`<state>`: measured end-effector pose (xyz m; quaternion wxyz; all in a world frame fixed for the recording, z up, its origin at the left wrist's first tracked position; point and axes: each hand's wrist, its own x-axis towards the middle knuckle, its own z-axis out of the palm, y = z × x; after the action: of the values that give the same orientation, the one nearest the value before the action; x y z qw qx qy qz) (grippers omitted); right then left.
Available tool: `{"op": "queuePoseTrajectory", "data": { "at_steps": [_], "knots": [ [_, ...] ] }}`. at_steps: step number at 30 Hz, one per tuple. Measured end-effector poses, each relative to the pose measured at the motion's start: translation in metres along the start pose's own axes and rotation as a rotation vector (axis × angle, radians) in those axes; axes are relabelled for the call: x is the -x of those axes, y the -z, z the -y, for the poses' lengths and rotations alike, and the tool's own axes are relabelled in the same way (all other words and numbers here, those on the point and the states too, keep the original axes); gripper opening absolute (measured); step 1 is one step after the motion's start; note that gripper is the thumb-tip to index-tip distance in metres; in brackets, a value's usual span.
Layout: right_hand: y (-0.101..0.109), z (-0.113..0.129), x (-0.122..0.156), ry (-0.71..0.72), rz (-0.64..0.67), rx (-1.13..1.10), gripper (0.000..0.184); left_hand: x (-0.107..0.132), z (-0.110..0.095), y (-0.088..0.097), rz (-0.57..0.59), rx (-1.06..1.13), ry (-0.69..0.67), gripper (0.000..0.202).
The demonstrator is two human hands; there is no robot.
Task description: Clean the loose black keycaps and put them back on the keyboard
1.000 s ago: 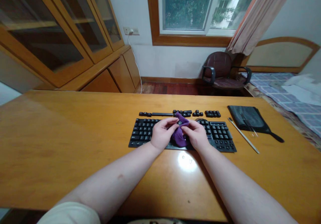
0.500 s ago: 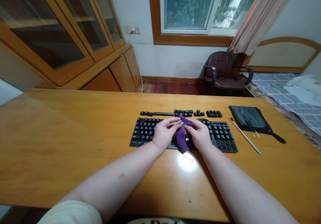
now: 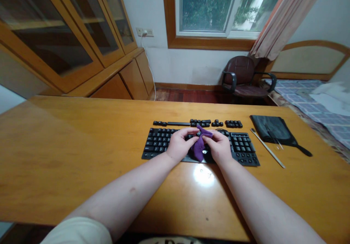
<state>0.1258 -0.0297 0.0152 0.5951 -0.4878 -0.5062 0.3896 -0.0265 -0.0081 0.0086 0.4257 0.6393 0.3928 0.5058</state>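
Observation:
A purple cloth [image 3: 199, 150] hangs in folds over the middle of a black keyboard [image 3: 156, 142]. My right hand [image 3: 219, 147] pinches the cloth between thumb and fingers. My left hand [image 3: 179, 144] is closed at the fingertips on a small dark keycap [image 3: 199, 133], which sits against the cloth. The keyboard lies flat, and my hands and the cloth hide its middle part. Behind it, loose black keycaps [image 3: 233, 124] lie in a row with a long space bar [image 3: 178, 124].
To the right are a thin brush [image 3: 268, 148] with a pale handle, a black mesh pouch [image 3: 273, 127] and a wire keycap puller [image 3: 276, 140] on top of it. The wooden table [image 3: 82, 145] extends far left. A chair [image 3: 243, 76] stands beyond.
My fingers have turned the keycap, its lighter side now out of sight. The cloth has shifted slightly to the right and its hanging end sits higher.

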Motion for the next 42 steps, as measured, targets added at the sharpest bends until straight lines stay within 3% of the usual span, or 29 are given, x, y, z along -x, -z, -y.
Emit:
{"op": "queuePoseTrajectory", "data": {
  "at_steps": [10,17,21,32,42],
  "knots": [
    [0.0,-0.001,0.0,0.07,0.028,-0.007,0.005,-0.002,-0.01,0.003,0.039,-0.051,-0.135,0.023],
    [0.0,-0.004,-0.001,-0.053,0.013,-0.039,0.014,-0.001,-0.009,-0.001,-0.009,0.098,-0.024,0.022],
    [0.001,-0.005,-0.002,0.013,0.071,0.059,0.014,0.0,-0.009,-0.004,0.008,0.23,0.105,0.028],
    [0.002,-0.01,-0.002,0.118,0.078,0.083,0.011,0.005,-0.007,-0.001,-0.055,0.016,0.002,0.019],
    [0.0,-0.005,0.0,0.115,0.016,0.144,0.008,0.001,-0.007,-0.004,-0.053,0.191,0.094,0.026]
  ]
}}
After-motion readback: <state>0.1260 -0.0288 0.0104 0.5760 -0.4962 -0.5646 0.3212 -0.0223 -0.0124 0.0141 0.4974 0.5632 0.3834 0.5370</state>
